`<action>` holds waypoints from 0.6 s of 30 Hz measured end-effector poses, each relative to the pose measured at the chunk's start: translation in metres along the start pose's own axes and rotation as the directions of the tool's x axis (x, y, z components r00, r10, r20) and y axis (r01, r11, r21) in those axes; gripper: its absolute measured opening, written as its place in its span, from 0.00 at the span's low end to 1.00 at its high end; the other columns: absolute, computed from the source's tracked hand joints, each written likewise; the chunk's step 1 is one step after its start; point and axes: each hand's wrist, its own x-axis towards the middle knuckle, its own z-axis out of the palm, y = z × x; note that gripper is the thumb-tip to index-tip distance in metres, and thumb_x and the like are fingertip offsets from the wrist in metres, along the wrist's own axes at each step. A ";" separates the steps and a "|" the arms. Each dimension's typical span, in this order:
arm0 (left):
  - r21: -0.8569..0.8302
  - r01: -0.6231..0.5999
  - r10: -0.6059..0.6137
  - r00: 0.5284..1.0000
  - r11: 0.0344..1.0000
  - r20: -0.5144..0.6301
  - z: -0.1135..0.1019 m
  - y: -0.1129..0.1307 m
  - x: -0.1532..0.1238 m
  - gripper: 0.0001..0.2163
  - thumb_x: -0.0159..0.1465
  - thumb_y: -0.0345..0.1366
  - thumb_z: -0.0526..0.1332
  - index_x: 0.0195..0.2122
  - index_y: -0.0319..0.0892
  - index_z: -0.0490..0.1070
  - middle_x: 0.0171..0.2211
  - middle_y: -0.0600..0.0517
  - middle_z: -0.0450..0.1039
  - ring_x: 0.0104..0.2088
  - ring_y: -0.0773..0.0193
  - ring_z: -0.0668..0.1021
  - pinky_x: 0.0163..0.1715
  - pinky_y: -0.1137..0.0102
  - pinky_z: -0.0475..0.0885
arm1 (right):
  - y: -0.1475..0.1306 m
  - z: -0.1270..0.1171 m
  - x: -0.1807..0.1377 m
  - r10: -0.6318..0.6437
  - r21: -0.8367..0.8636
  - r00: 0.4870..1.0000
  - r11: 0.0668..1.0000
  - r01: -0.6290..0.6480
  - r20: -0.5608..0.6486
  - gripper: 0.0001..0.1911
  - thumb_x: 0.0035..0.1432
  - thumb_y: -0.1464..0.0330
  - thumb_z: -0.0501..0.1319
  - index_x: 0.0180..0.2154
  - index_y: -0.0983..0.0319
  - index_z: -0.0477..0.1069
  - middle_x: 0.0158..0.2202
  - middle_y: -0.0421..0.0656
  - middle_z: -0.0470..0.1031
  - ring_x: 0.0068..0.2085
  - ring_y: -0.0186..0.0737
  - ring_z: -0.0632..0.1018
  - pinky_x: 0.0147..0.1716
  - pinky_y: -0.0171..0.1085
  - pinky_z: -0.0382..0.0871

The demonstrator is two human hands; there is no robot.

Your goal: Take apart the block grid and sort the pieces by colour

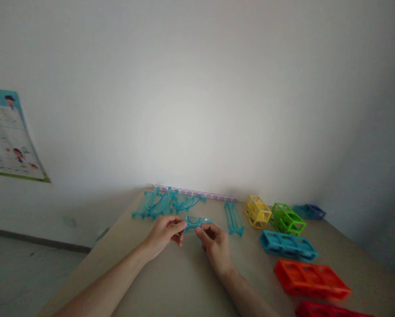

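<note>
My left hand (166,233) and my right hand (215,244) hold a small clear teal plastic piece (197,221) between them, each pinching one end with closed fingers, just above the tan table (171,281). Behind the hands lies a pile of several more clear teal frame pieces (164,203). A single teal frame piece (233,218) lies just right of my right hand.
To the right lie open-frame blocks in a row: yellow (257,212), green (287,218), blue (288,245), orange (311,278) and red (326,310). A dark blue piece (311,211) sits near the wall. A pink strip (197,193) runs along the table's back edge. A poster (9,138) hangs left.
</note>
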 end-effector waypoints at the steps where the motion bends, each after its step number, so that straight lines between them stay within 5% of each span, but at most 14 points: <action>1: -0.002 0.003 -0.003 1.000 1.000 -0.006 0.000 0.000 0.000 0.12 0.55 0.41 0.67 0.29 0.35 0.72 0.18 0.54 0.69 0.19 0.69 0.71 0.19 0.72 0.71 | 0.001 0.000 0.000 -0.007 -0.012 1.000 1.000 0.007 -0.001 0.18 0.51 0.55 0.64 0.26 0.64 0.68 0.17 0.34 0.60 0.17 0.29 0.59 0.16 0.30 0.53; 18: -0.012 -0.031 0.030 0.999 0.999 -0.030 0.004 -0.004 0.000 0.12 0.53 0.41 0.68 0.29 0.36 0.73 0.22 0.53 0.68 0.23 0.67 0.72 0.24 0.69 0.73 | 0.004 -0.002 -0.001 -0.130 -0.148 0.992 0.981 0.129 0.006 0.11 0.57 0.60 0.61 0.31 0.62 0.72 0.26 0.40 0.71 0.22 0.32 0.64 0.20 0.31 0.57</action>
